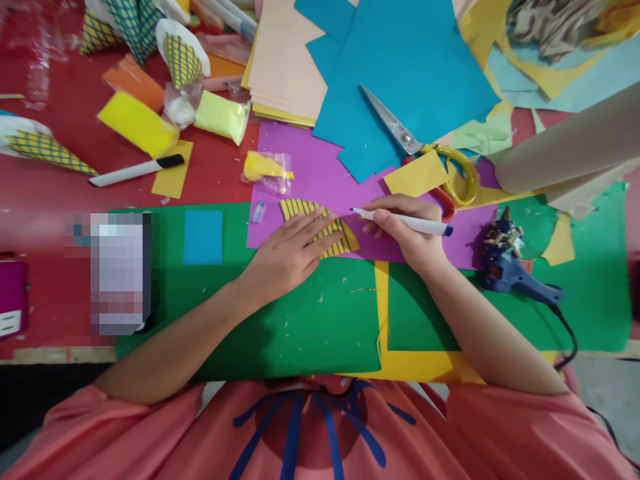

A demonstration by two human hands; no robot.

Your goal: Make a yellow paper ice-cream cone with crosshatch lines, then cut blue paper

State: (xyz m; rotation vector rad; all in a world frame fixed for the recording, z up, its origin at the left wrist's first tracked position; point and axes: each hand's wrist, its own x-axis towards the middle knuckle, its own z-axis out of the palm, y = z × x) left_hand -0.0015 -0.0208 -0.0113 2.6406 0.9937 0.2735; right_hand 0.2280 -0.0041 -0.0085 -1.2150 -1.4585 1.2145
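A red tabletop (50,193) bears a large green sheet (320,327) with a purple paper sheet (310,150) overlapping its far edge. On the purple and green lies a yellow, dark-striped, fan-shaped paper piece (349,237), its long axis slanting from far left to near right. The person's left hand (285,250) rests flat over it, fingers extended, grasping nothing. The right hand (413,233), nearer the piece's right end, pinches a slim white marker with a blue tip (410,222), which points left, just beside the piece's far edge; contact cannot be told.
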